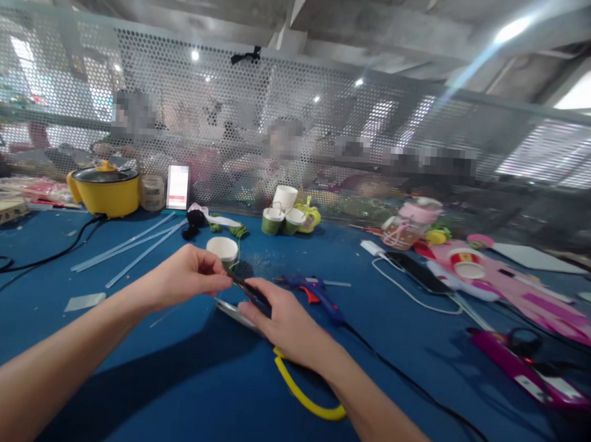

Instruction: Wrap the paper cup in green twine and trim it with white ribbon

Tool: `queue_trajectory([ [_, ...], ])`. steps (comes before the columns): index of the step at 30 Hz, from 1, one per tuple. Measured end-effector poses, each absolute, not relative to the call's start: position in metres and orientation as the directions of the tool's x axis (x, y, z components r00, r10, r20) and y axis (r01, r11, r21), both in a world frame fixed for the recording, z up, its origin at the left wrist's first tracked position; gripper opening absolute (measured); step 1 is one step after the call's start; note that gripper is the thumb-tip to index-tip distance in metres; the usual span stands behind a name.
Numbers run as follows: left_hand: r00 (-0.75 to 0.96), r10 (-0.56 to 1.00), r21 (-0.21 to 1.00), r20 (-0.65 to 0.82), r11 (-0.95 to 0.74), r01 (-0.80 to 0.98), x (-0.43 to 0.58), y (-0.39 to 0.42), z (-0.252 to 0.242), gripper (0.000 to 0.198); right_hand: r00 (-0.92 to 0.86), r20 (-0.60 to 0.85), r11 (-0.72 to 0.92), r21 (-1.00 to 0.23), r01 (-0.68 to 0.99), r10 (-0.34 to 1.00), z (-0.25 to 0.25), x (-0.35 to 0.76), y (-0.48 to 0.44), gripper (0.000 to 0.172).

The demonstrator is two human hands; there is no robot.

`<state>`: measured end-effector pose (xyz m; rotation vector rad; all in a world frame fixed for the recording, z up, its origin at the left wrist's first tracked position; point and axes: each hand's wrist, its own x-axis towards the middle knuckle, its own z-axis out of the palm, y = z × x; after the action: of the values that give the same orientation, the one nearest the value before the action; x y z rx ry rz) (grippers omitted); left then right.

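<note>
My right hand (287, 317) is wrapped round a pair of scissors (310, 403) with a yellow handle. One silver blade shows under the fingers and a dark blade points toward my left hand. My left hand (196, 278) is closed in a pinch at the dark blade's tip; whatever lies between its fingertips is too small to make out. Just beyond the fingers stands a white paper cup (222, 248) with green on its lower side, partly hidden. A thin green strand runs near it toward a bundle of green yarn (237, 231).
A blue glue gun (316, 292) lies right of my hands, its black cable trailing forward. Clear glue sticks (134, 244) and a yellow pot (110, 191) are at left. Several cups (273, 221) stand at the back. A phone (417, 272) and purple power strip (527, 368) lie right.
</note>
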<state>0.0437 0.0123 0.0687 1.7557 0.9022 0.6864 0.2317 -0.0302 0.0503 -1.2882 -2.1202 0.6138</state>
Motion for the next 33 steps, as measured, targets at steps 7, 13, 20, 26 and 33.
queue_trajectory([
  [7,0.729,0.684,0.995,0.005,-0.072,0.061,0.035,0.017,0.071,0.027,-0.409,0.224,0.436,-0.71,0.554,0.885,0.054,0.234,-0.034,0.022],
  [13,0.8,0.6,0.969,0.011,0.191,-0.157,0.04,0.02,0.051,0.034,-0.466,0.214,0.455,-0.737,0.5,0.859,0.055,0.234,-0.036,0.021],
  [20,0.45,0.876,0.761,0.173,-0.409,0.504,0.048,0.005,0.071,0.019,-0.342,0.321,0.466,-0.518,0.717,0.883,0.039,0.234,-0.025,0.019],
  [26,0.687,0.723,0.932,0.069,-0.293,0.215,0.035,0.011,0.076,0.023,-0.363,0.285,0.458,-0.639,0.618,0.887,0.046,0.234,-0.03,0.019],
  [33,0.772,0.636,0.994,-0.001,0.087,-0.07,0.038,0.021,0.055,0.035,-0.415,0.277,0.485,-0.663,0.57,0.867,0.051,0.233,-0.033,0.018],
])
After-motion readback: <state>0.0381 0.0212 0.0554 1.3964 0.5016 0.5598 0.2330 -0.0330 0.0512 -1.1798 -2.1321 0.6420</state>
